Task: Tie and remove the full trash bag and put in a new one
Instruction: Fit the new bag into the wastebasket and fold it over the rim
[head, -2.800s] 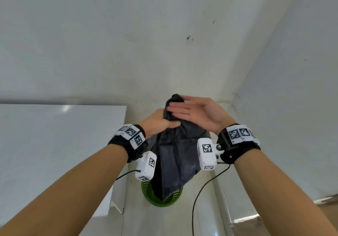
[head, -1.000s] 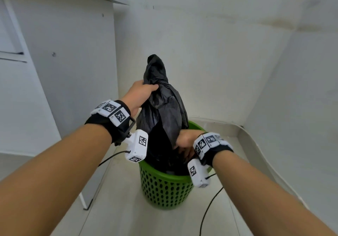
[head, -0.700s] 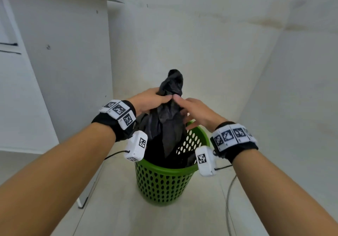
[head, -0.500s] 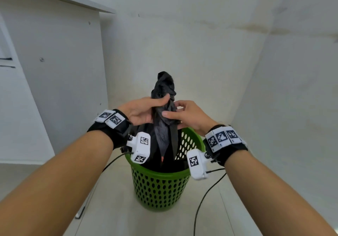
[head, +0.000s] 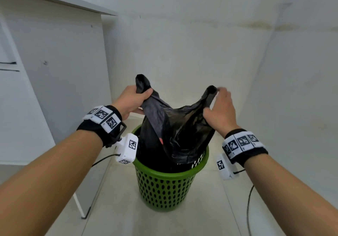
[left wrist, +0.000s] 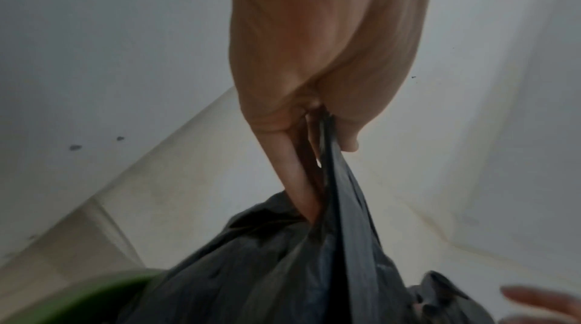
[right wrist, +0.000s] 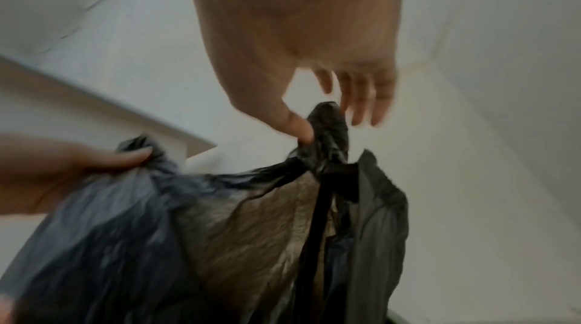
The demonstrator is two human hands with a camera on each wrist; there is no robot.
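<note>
Trash bag (head: 175,131) stretched sideways above green bin (head: 164,186), two gathered ends pointing up.

Bag's top edge runs left to right between the hands, body hanging down inside the perforated bin; a red scrap shows through a gap in the plastic. Left hand (head: 130,99) grips the left end, fingers (left wrist: 292,175) curled round it. Right hand (head: 220,107) pinches the right end with thumb, other fingers (right wrist: 361,103) loose, blurred. Bin stands on pale tiled floor (head: 201,221) in a white-walled corner, beside a white desk side panel (head: 60,74).
</note>
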